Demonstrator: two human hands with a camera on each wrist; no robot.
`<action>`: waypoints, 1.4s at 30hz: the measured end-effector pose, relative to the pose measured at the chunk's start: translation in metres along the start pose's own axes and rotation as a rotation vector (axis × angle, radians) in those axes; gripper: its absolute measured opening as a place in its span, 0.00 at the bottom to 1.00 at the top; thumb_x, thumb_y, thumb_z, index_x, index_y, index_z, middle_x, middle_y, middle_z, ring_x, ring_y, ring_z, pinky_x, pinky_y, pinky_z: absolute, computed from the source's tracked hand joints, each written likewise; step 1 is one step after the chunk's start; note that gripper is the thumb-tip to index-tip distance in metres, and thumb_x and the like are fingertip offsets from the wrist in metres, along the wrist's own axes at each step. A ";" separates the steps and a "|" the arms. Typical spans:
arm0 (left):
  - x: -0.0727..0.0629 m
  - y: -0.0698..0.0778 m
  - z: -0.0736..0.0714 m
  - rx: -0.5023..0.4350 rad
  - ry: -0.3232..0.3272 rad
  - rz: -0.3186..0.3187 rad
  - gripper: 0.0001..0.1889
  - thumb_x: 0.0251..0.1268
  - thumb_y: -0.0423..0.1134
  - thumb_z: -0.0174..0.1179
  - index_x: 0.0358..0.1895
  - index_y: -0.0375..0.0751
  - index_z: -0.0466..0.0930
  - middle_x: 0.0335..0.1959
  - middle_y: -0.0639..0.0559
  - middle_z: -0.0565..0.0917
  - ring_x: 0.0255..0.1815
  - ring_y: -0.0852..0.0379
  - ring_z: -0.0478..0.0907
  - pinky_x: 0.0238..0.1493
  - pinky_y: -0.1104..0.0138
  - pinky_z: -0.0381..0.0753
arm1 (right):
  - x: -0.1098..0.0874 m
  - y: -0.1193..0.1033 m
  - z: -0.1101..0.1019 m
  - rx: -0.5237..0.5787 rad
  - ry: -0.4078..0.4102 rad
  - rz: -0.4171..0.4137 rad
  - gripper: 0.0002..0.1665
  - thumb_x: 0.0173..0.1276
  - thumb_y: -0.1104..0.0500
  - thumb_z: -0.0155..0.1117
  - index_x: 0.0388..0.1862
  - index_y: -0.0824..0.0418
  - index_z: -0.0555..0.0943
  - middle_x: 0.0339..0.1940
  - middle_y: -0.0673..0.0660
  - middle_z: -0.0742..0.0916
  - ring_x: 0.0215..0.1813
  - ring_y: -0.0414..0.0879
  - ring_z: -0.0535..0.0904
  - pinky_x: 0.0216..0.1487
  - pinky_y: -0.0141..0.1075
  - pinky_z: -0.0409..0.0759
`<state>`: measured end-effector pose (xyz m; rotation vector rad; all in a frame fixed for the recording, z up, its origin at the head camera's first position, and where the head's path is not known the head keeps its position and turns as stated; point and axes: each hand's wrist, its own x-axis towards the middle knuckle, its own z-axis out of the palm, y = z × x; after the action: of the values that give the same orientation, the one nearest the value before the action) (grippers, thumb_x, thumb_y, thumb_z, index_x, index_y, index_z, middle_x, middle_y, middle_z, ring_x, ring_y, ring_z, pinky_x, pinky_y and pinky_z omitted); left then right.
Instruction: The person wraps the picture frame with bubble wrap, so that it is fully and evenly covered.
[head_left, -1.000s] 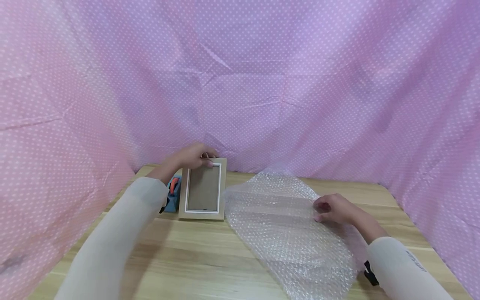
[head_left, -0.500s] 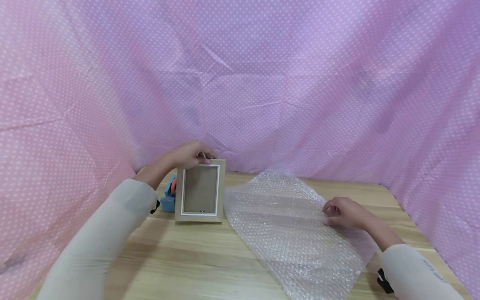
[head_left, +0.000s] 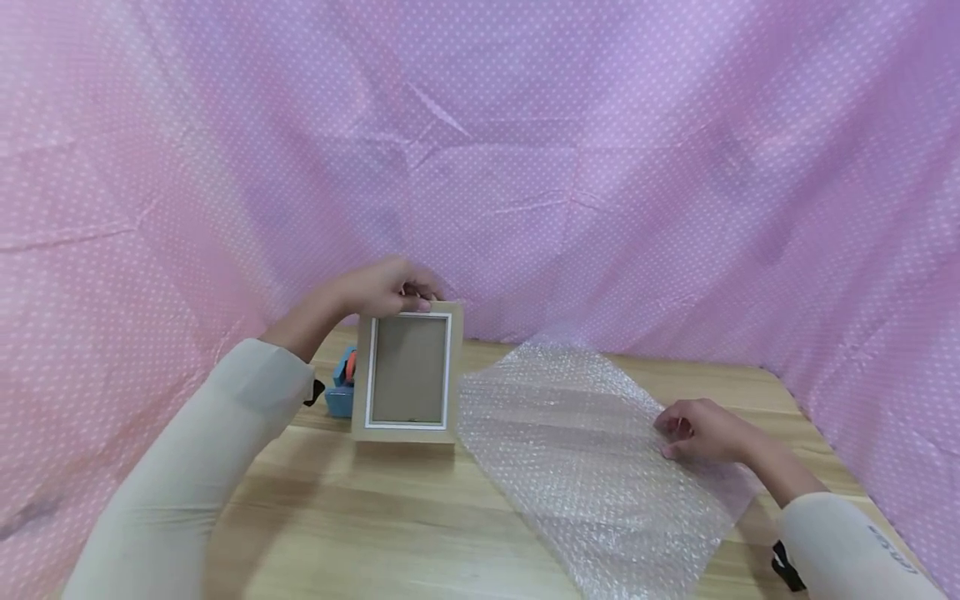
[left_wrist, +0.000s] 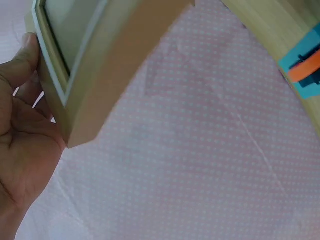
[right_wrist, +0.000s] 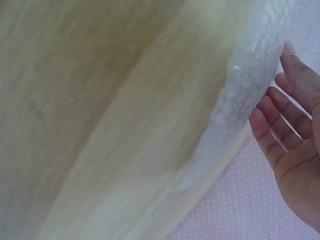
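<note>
We see that our left hand (head_left: 382, 287) has raised the picture frame (head_left: 408, 371) off its back since a moment ago; it now stands nearly upright on the bench (head_left: 390, 517), pinched at its top edge, so it is on its way up. Our right hand (head_left: 701, 429) rests relaxed on the bubble wrap (head_left: 585, 450). We count one frame, one sheet, one blue tape dispenser (head_left: 341, 387).

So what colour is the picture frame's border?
The picture frame has a light wood-tone border with a thin white inner line, clearest in the head view.
</note>
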<state>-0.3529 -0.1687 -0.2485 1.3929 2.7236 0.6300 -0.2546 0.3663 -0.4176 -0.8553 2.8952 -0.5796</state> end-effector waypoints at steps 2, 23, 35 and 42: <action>0.006 0.005 0.000 -0.019 -0.005 -0.002 0.13 0.72 0.30 0.61 0.56 0.40 0.87 0.45 0.50 0.88 0.43 0.55 0.83 0.48 0.57 0.83 | -0.001 0.001 0.000 -0.005 0.000 0.009 0.24 0.57 0.53 0.81 0.48 0.66 0.86 0.39 0.49 0.86 0.40 0.44 0.81 0.41 0.39 0.83; 0.099 0.041 0.053 -0.163 0.049 -0.032 0.14 0.77 0.37 0.58 0.60 0.42 0.85 0.53 0.51 0.88 0.50 0.57 0.84 0.59 0.63 0.80 | -0.010 0.004 0.001 -0.006 0.006 0.066 0.27 0.56 0.52 0.82 0.50 0.65 0.86 0.37 0.48 0.84 0.38 0.41 0.78 0.38 0.35 0.79; 0.140 0.062 0.097 -0.263 0.014 0.016 0.15 0.78 0.35 0.57 0.60 0.40 0.85 0.54 0.48 0.88 0.47 0.61 0.84 0.52 0.69 0.82 | -0.005 -0.003 0.003 -0.015 0.032 0.049 0.25 0.56 0.54 0.82 0.49 0.66 0.86 0.37 0.49 0.84 0.39 0.42 0.79 0.39 0.36 0.80; 0.158 0.076 0.128 -0.306 0.003 0.078 0.14 0.77 0.34 0.58 0.59 0.38 0.85 0.53 0.48 0.88 0.42 0.63 0.83 0.47 0.73 0.80 | -0.001 -0.006 0.004 -0.006 0.029 0.046 0.24 0.55 0.57 0.82 0.46 0.68 0.86 0.35 0.50 0.84 0.38 0.43 0.79 0.38 0.36 0.80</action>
<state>-0.3638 0.0382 -0.3131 1.4231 2.4498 1.0028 -0.2501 0.3609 -0.4187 -0.7849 2.9361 -0.5841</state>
